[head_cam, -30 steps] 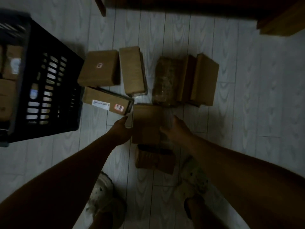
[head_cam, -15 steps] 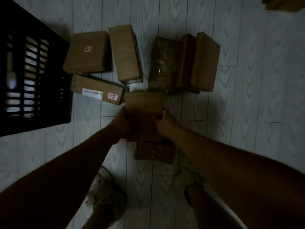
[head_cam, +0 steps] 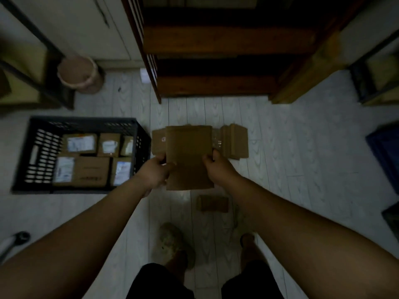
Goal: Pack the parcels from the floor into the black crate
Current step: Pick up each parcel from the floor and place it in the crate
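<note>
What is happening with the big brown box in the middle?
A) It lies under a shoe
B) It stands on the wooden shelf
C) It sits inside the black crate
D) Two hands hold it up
D: the left hand and the right hand each clasp one side of the brown box, which is up off the floor to the right of the black crate.

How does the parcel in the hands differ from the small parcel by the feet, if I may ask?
The held parcel is off the floor, gripped by the left hand and right hand; the small parcel lies on the floor untouched. The held parcel looks larger and points away; the small parcel lies crosswise. Both are brown cardboard.
</note>
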The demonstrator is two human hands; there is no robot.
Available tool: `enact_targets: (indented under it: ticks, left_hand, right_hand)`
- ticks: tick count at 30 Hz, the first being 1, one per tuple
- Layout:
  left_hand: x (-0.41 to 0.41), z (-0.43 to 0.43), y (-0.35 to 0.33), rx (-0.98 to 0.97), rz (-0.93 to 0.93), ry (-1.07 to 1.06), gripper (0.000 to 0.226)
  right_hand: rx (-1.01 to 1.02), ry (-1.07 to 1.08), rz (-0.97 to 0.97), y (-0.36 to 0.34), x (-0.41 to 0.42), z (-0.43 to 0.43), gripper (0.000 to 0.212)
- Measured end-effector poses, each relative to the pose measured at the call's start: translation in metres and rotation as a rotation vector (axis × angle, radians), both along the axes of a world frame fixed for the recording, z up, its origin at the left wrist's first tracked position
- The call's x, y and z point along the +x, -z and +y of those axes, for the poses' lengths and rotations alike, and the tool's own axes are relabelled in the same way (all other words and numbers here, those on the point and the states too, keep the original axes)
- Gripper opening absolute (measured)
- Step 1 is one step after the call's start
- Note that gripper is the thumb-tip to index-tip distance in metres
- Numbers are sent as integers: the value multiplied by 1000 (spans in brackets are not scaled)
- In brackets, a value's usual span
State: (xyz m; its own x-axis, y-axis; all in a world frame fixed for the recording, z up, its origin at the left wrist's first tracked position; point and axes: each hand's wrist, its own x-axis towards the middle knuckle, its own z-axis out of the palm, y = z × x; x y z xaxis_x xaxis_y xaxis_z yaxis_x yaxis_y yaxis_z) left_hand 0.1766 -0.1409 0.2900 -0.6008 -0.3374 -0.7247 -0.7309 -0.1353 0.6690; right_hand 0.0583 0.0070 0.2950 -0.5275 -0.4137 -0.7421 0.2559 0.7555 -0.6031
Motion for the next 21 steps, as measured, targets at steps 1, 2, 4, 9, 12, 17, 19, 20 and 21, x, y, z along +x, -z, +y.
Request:
enact_targets:
  ticks: [1,2,4,9,12,17,19,20,21]
  left_hand:
    - [8,-2,-22,-22,25,37,40]
    - [14,-5,-43,-41,58,79,48]
    - [25,-7,-85,-42,118,131,69]
    - [47,-3,-164,18,244,48,97]
    - [61,-1,-200,-67,294,13,96]
    - [84,-5,-253,-227,295,-4,91]
    - [93,-10,-274,-338,301,-4,68]
    - [97,-14,-283,-409,307,-12,64]
    - [102,-18,-291,-457,316,-44,68]
  right_hand:
    - [-16,15,21,-24,7,1,47]
    - [-33,28,51,-48,13,2,46]
    - [-56,44,114,-90,24,5,47]
    - [-180,31,272,-177,38,12,43]
    - [-271,-2,327,-217,48,17,48]
    - [-320,-123,357,-269,78,10,79]
    - [-272,-170,399,-285,90,3,82]
    - [-269,-172,397,-293,97,0,83]
    - [-271,-167,389,-299,104,-5,83]
